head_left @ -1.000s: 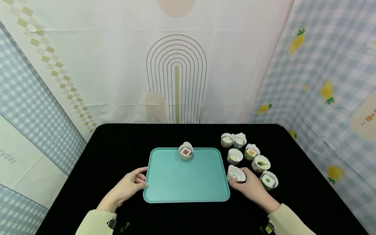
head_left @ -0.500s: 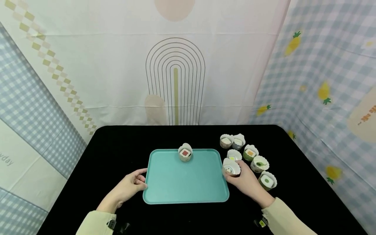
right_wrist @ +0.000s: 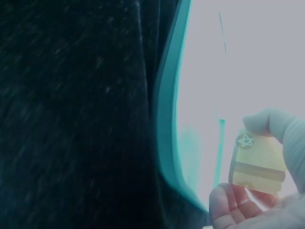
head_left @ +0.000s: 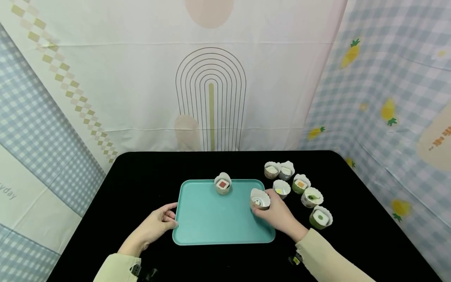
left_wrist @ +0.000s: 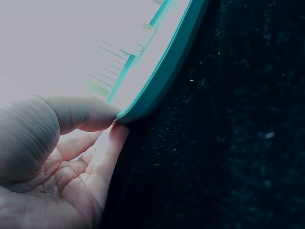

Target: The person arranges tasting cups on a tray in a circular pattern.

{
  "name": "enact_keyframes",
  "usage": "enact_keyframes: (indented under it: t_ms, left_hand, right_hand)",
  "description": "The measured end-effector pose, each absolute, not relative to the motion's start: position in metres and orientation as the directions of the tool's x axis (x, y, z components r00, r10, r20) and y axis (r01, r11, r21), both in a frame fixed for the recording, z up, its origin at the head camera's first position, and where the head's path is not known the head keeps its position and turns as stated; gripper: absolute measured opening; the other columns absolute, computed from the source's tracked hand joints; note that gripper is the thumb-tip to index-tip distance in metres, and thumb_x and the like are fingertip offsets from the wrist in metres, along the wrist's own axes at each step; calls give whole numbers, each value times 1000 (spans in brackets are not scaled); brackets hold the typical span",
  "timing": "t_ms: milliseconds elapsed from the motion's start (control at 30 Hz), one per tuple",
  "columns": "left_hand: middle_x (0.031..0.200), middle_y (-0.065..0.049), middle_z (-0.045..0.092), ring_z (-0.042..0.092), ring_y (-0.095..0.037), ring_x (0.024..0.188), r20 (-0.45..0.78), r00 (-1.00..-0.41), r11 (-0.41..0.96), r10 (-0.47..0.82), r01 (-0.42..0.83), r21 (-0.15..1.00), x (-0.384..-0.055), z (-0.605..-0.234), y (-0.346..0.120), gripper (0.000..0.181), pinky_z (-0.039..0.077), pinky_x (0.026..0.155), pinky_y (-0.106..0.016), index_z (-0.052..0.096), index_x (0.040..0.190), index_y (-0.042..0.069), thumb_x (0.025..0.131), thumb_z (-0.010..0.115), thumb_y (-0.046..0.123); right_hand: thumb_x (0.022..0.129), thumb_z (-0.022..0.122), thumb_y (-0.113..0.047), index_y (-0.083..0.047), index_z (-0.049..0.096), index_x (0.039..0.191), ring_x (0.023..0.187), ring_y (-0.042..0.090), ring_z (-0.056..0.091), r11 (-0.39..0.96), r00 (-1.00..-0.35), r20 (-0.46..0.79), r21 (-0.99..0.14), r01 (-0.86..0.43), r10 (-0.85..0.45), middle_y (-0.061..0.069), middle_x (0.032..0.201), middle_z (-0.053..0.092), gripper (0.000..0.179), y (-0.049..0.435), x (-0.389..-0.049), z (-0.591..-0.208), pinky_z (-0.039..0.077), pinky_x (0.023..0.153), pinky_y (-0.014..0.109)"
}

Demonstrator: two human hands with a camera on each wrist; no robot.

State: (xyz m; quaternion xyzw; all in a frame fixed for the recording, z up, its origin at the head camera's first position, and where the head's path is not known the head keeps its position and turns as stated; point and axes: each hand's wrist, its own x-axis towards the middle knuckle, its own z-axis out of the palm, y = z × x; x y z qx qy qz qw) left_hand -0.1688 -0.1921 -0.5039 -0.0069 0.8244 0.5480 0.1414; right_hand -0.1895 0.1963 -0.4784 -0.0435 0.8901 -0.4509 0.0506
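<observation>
A teal rectangular tray point(head_left: 223, 225) lies on the black table. My left hand point(head_left: 155, 225) is at its left edge, and in the left wrist view the thumb point(left_wrist: 88, 113) and a fingertip pinch the tray's rim point(left_wrist: 159, 78). Over the tray's right part, my right hand point(head_left: 280, 215) holds a scalloped paper baking cup point(head_left: 260, 199) by its side, with a small pale piece inside. The right wrist view shows that cup point(right_wrist: 257, 160) between thumb and fingers, a star mark on its wall. Another paper cup point(head_left: 222, 184), holding a white square with a red top, stands at the tray's back edge.
Right of the tray stand several more filled paper cups: one with a yellow spot point(head_left: 281, 189), one with orange point(head_left: 301, 184), one with a green leaf-like piece point(head_left: 312, 197) and one with a green dot point(head_left: 321, 217). Patterned cloth point(head_left: 151, 78) hangs behind the table.
My right hand has lifted the paper cup from beside the tray and carried it left over the tray's right side. The left hand stays at the tray's edge.
</observation>
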Motion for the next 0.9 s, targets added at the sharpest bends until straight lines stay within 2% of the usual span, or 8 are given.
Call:
enact_keyframes:
  t_ms: [267,633,900]
  left_hand:
    - [99,-9,54,55,-22,85,-243,-960,399,142,-170,901,-168,-502,-191,64,46,80,-40,45,144,11,84,68,3]
    - [99,-9,53,55,-22,86,-243,-960,390,137,-173,904,-168,-505,-193,64,45,79,-38,45,143,11,84,68,3]
    - [99,-10,53,55,-22,86,-245,-959,394,145,-171,903,-169,-502,-192,64,45,80,-39,45,144,11,84,67,2]
  right_hand:
    - [80,80,-24,-5,52,117,94,21,59,612,-989,-51,-789,-45,-139,7,106,57,51,183,-195,-483,50,76,41]
    - [81,79,-27,-4,53,119,90,18,58,651,-980,-69,-756,-70,-185,5,103,57,51,169,-202,-489,50,74,40]
    - [79,80,-26,-2,52,120,92,20,58,676,-976,-99,-735,-61,-196,8,105,57,55,163,-209,-487,50,74,41]
